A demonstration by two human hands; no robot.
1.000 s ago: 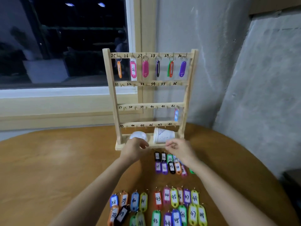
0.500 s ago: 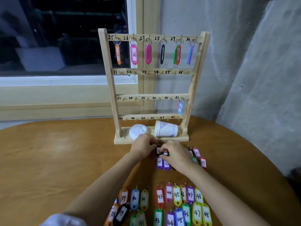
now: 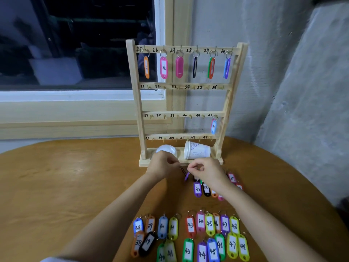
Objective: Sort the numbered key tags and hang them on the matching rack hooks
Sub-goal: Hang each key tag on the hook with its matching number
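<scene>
1. The small purple plastic key tag [image 3: 187,176] hung low over the round wooden surface [image 3: 75,186], near the base of the pale wooden hook rack [image 3: 137,103], between both hands.
2. The right hand [image 3: 206,172] had its grip pinched on the tag's top end. The left hand [image 3: 163,165] curled close beside it, and I couldn't tell whether it held anything.
3. It looked light, stiff and slick. Its ring end seemed the surest hold for hooking.

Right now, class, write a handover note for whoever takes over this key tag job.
Right hand pinches a purple tag in front of the rack; left hand curls beside it, grip unclear.
Done: hung tags on hooks 25 to 30 and 42.
Left: hooks 31 to 41 and 43 to 48 are bare; loose tags lie in rows on the table.
</scene>
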